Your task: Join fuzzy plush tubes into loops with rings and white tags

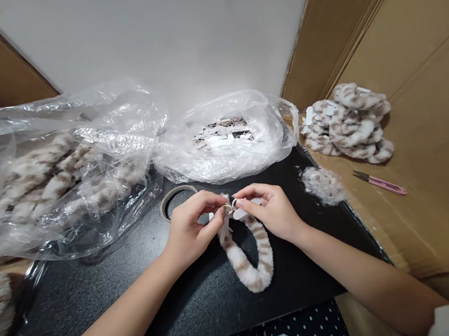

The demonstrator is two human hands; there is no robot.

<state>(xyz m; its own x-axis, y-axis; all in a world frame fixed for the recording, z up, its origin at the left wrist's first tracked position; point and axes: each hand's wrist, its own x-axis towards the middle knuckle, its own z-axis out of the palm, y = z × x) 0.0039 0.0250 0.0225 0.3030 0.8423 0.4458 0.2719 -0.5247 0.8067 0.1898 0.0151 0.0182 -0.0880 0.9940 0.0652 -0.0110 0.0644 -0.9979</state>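
Note:
A fluffy white-and-brown striped strap [256,277] hangs in a U shape over the black table, its two ends brought up between my hands. My left hand [193,225] pinches one end, where a small pale ring shows at the fingertips. Thumb and forefinger of my right hand [272,209] close on another small pale ring [234,204] at the other end. A white tag [239,213] lies just under the right fingertips. The fingers partly hide both fastenings, and whether the two rings touch I cannot make out.
A roll of tape [164,204] lies behind my left hand. Clear bags hold more striped straps [45,175] and white tagged hardware [225,132]. To the right are a lint pile [322,185], pink-handled snips [384,185] and a heap of straps [355,126] on cardboard.

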